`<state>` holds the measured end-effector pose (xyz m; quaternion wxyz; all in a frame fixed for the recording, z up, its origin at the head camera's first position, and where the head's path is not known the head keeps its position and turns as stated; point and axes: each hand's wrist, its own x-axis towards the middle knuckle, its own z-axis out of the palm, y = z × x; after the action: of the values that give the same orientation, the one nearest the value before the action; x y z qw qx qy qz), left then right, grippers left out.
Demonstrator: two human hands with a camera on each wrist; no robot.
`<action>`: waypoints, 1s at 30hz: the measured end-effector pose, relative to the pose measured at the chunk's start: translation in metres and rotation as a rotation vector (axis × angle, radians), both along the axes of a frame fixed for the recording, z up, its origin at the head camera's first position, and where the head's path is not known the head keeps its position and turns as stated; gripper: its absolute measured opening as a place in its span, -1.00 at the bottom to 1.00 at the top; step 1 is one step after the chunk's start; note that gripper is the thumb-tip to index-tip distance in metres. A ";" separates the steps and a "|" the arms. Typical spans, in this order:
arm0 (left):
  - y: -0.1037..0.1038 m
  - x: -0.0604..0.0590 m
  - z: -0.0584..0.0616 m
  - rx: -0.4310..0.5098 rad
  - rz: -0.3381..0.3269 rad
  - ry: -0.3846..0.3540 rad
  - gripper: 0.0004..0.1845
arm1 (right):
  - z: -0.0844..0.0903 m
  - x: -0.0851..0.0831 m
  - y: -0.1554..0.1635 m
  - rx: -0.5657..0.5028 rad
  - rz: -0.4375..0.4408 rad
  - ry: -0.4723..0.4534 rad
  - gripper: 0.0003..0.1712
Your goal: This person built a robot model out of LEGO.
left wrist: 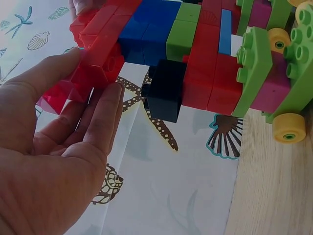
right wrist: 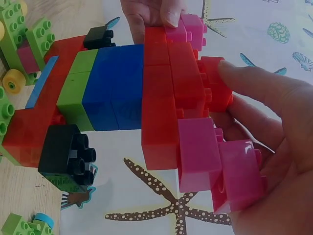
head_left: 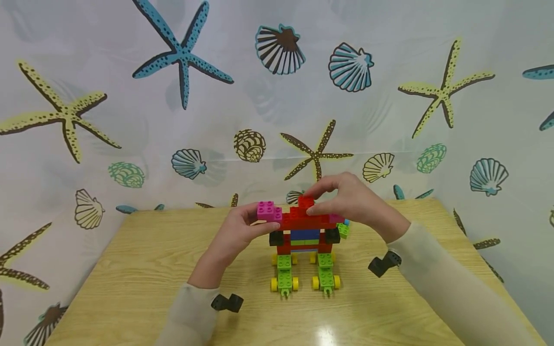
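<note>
A brick figure (head_left: 305, 235) stands on the wooden table (head_left: 151, 250): green legs on yellow wheels (head_left: 284, 278), a red and blue body, black side blocks and a wide red bar across the top. My left hand (head_left: 264, 223) grips the bar's left end at a magenta brick (head_left: 268, 210), thumb and fingers either side of it (left wrist: 93, 78). My right hand (head_left: 312, 202) pinches a small red brick (head_left: 305, 202) sitting on top of the bar. The right palm covers the bar's right end, where more magenta bricks (right wrist: 215, 161) sit against the fingers.
A sheet printed with starfish and shells hangs close behind the table and to both sides. A loose green piece (right wrist: 19, 225) with a blue bit lies on the table beside the figure. Bare wood stretches to the left, right and front of the figure.
</note>
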<state>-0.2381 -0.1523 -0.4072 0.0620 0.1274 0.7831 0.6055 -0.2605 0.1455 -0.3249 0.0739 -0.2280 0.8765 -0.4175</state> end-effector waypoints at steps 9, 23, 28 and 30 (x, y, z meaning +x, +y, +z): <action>0.001 0.001 0.001 0.010 -0.008 0.008 -0.55 | -0.002 0.003 -0.001 0.023 -0.005 0.016 -0.63; -0.001 0.001 0.001 0.017 -0.012 0.016 -0.57 | 0.001 0.007 -0.002 0.065 0.015 0.092 -0.60; -0.001 0.001 0.000 0.017 -0.010 0.022 -0.57 | 0.003 0.008 -0.001 0.062 0.023 0.070 -0.51; 0.000 0.001 -0.001 0.017 -0.012 0.023 -0.57 | 0.003 0.008 -0.001 0.056 0.023 0.058 -0.53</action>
<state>-0.2371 -0.1528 -0.4078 0.0555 0.1395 0.7778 0.6104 -0.2530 0.1443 -0.3218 0.0594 -0.2479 0.8870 -0.3850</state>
